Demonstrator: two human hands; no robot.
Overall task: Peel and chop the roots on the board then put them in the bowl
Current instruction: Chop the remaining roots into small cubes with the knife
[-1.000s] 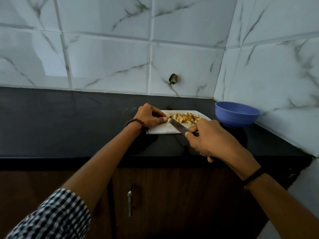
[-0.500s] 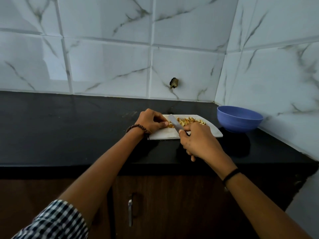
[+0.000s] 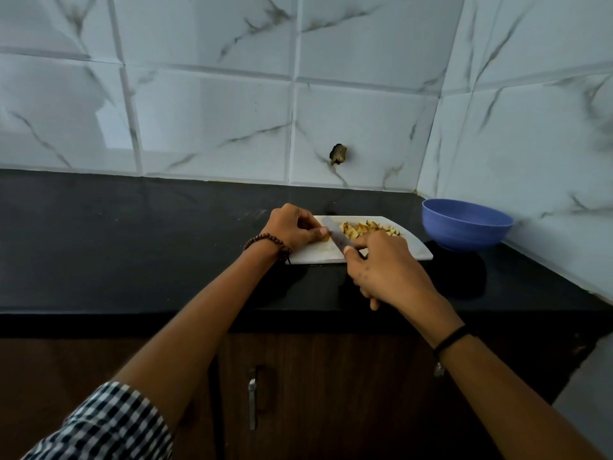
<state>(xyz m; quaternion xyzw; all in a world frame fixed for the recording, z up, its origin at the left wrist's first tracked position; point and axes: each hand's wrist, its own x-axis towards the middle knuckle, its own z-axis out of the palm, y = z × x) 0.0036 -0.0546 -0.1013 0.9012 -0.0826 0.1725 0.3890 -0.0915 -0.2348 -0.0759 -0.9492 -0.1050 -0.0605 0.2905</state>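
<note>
Head view, centre-right: the left hand point(image 3: 292, 227) pinched a yellowish root stub point(image 3: 324, 238) against the white rectangular board point(image 3: 318, 255), steadying it for the grey-bladed knife point(image 3: 335, 234) gripped in the right hand point(image 3: 384, 265).

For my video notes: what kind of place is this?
Probably a kitchen: a black stone countertop below white marble-look wall tiles, a white chopping board carrying chopped yellowish pieces, and a round blue bowl.

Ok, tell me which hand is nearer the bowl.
Right. The right hand grips the knife over the board, left of the bowl; the left hand is farther left, pinching a root piece.
</note>
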